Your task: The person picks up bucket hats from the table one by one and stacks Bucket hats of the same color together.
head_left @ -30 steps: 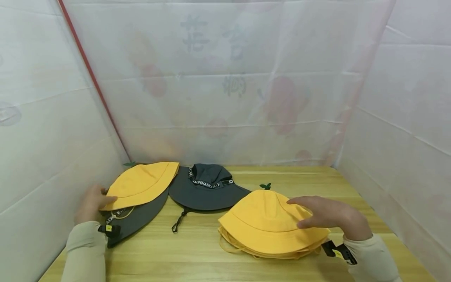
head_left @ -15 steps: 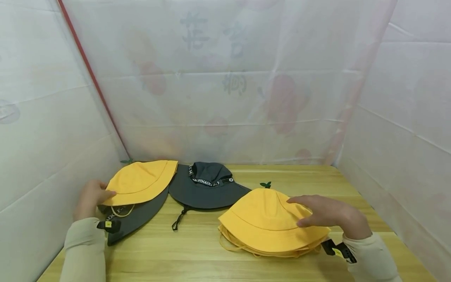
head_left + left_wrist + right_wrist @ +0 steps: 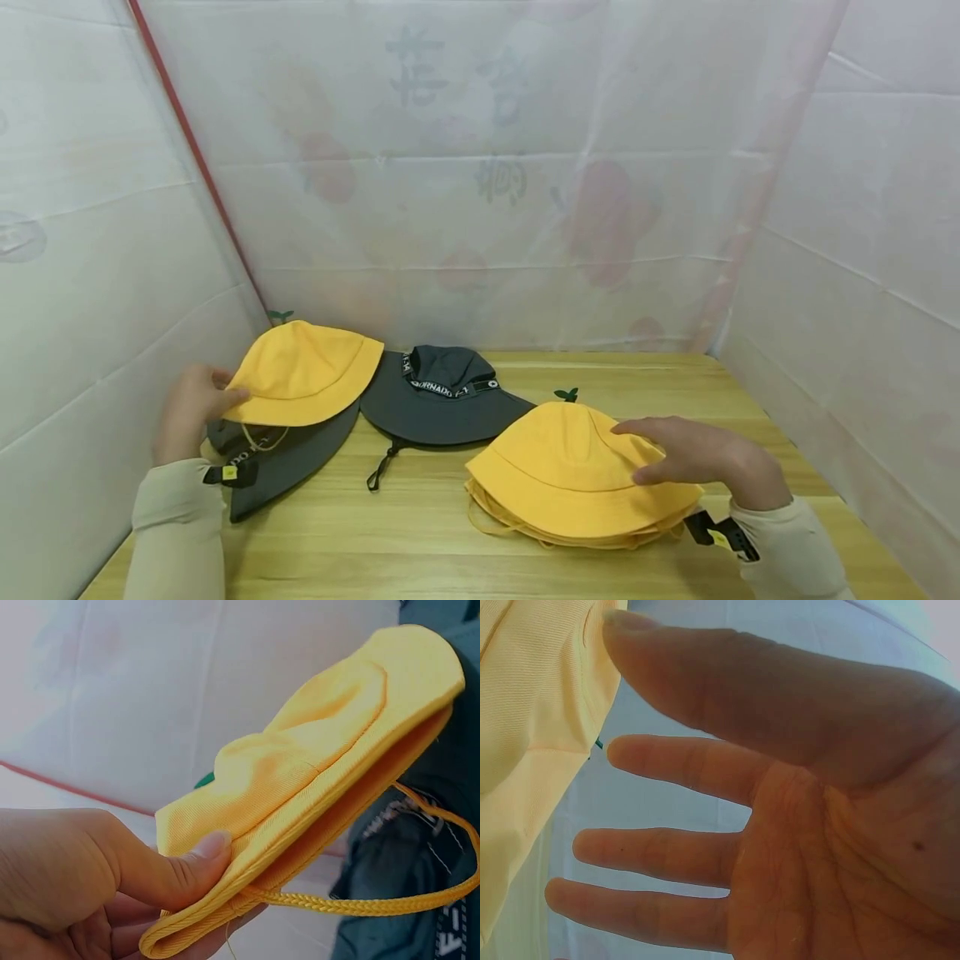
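My left hand (image 3: 193,408) pinches the brim of a yellow bucket hat (image 3: 307,371) between thumb and fingers. In the left wrist view the thumb lies on top of the brim, and a yellow chin cord (image 3: 360,904) dangles below it. This hat, topped by a small green sprout, is tilted over a dark grey wide-brimmed hat (image 3: 292,475). At the right, my right hand (image 3: 705,458) is beside a stack of yellow bucket hats (image 3: 577,475), thumb at the top hat's side. The right wrist view shows its fingers straight and spread, gripping nothing.
A second dark grey hat (image 3: 442,417) with a lettered band lies at the back middle, its cord (image 3: 382,467) trailing forward. The wooden table (image 3: 360,550) is bounded by white sheeting (image 3: 480,217) at the back and both sides.
My left hand has raised the yellow hat slightly off the dark grey hat, showing more of the grey one beneath. The right hand and the yellow stack have stayed in place.
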The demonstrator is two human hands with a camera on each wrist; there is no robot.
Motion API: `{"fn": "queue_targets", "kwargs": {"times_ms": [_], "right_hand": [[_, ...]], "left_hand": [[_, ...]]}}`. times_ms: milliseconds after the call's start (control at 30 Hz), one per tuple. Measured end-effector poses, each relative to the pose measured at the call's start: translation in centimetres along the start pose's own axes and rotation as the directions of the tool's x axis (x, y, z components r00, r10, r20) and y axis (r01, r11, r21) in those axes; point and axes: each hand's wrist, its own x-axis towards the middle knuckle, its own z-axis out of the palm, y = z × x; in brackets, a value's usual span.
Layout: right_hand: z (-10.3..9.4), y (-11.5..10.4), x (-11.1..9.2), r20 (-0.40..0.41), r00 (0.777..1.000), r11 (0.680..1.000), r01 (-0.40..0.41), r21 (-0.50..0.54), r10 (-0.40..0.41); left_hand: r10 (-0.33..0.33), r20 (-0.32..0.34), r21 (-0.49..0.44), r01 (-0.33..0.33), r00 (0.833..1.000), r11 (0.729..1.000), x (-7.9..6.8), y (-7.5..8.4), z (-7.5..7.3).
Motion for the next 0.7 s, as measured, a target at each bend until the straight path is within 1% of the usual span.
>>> {"fn": "queue_targets", "kwargs": {"times_ms": [167,200,333,467,600,700], "right_hand": [[0.0,0.1,-0.1,0.005,1.000,1.000,0.000,0.008,0.000],[0.1,-0.2,-0.3,-0.001,1.000,1.000,0.000,-0.005,0.000],[0.0,-0.2,-0.3,0.003,1.000,1.000,-0.001,-0.002,0.001],[0.0,-0.1,-0.4,0.006,1.000,1.000,-0.007,0.009,0.007],[0.1,-0.1,-0.4,-0.001,1.000,1.000,-0.008,0.005,0.008],[0.2,-0.1,-0.3,-0.003,1.000,1.000,-0.006,0.001,0.006]], "left_hand": [[0.073,-0.062,0.008,-0.073,0.995,0.997,-0.7,1.6,-0.3],[0.085,-0.084,-0.003,-0.085,0.993,0.996,-1.3,1.5,-0.1],[0.101,-0.112,-0.015,-0.103,0.988,0.995,-1.6,3.0,-0.4],[0.126,-0.156,-0.023,-0.132,0.980,0.991,-1.9,4.4,-0.6],[0.166,-0.220,-0.027,-0.176,0.961,0.984,-2.6,5.8,-0.7],[0.206,-0.282,-0.011,-0.217,0.937,0.976,-3.4,7.1,-0.7]]}}
